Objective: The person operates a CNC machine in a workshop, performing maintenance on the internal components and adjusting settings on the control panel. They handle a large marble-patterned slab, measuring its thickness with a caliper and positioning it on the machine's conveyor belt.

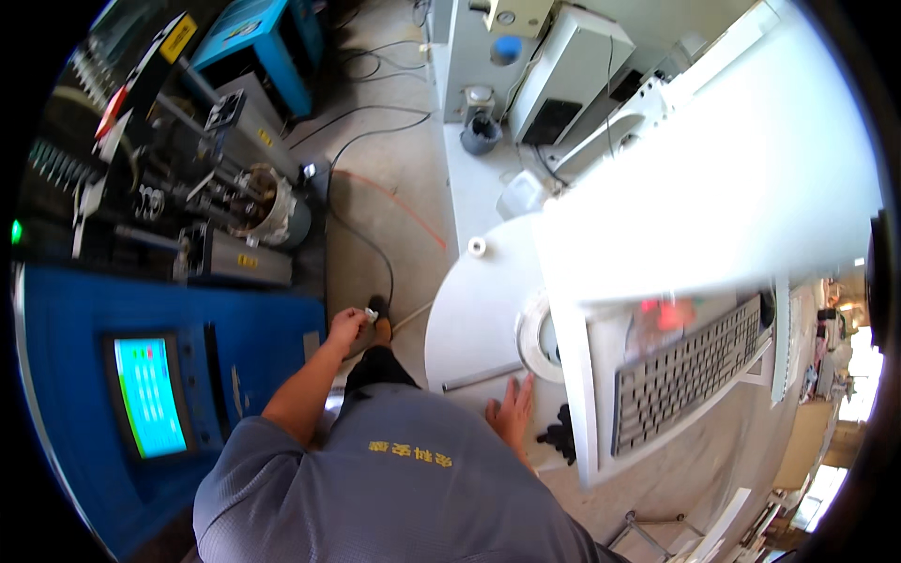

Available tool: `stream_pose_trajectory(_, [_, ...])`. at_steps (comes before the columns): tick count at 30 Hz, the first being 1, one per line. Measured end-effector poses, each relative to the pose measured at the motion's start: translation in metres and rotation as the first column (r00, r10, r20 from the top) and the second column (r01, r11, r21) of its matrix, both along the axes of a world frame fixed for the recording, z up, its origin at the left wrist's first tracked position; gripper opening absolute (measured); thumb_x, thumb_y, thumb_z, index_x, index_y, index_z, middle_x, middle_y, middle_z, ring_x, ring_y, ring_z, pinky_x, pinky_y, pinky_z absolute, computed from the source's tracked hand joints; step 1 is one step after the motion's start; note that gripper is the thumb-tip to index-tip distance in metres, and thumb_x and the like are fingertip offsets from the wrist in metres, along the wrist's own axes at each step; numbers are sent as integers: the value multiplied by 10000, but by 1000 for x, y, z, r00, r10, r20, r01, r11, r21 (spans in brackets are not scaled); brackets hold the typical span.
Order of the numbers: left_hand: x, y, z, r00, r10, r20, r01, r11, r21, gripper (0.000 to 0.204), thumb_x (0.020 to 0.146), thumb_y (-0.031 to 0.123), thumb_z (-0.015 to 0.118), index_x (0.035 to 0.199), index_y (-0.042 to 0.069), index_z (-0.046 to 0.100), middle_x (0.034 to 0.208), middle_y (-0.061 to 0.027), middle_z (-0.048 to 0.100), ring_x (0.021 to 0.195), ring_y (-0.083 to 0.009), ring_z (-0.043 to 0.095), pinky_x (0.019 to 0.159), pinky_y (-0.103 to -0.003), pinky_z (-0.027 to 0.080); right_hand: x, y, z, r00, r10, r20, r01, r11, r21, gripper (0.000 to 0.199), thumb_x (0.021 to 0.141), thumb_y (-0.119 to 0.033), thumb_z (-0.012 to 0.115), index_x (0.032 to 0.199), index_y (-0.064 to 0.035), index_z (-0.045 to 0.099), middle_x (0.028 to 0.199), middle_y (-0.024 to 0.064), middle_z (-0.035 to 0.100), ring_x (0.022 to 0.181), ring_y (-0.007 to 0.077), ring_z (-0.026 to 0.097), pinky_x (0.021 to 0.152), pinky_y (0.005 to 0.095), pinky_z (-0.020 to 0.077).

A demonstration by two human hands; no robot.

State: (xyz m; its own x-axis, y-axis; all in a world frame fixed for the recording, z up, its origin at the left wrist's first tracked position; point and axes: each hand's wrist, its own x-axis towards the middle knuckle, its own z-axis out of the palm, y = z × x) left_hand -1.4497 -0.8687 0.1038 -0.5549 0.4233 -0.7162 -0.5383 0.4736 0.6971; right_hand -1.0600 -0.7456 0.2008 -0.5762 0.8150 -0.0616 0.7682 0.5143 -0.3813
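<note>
Holds small whitish piece (372, 316) pinched in nearly closed left hand (348, 326), over floor (413, 272) between blue machine (267, 328) and round white counter (479, 310). Rests right hand (511, 411), loosely spread, holding nothing visible, at counter edge near pale ring (527, 351) and grey bar (481, 377).

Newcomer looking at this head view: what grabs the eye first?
Probably the glaring white panel filling the upper right, with a keyboard below it. Next, the blue machine at left with its lit screen. Then the hands: left hand pinching a small pale piece, right hand at the round white table's near edge.
</note>
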Motion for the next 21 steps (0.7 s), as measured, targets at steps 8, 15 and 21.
stream_pose_trajectory(8, [-127,120,-7,955,-294,47,287,951,112,157,838,170,639,749,60,572,643,-25,554,542,-115,515,507,-257,405,-104,80,9,962,-263,-67,270,956,113,194,788,-13,624,981,-32,640,923,139,593,940,351,539,820,451,427])
stream_pose_trajectory(15, [-213,213,9,926,-344,158,307,926,219,113,840,132,656,856,89,552,793,-29,608,624,-132,558,612,-281,489,-195,170,13,877,-428,-217,426,903,-61,89,793,-51,644,876,-33,671,857,129,629,850,334,583,751,409,460])
stream_pose_trajectory(21, [-300,346,49,869,-495,14,456,810,368,90,844,25,531,923,62,557,857,-54,642,661,-118,557,582,-238,460,-311,249,7,816,-440,-375,415,898,-150,119,796,-41,646,910,-26,674,873,113,639,822,306,602,739,376,475])
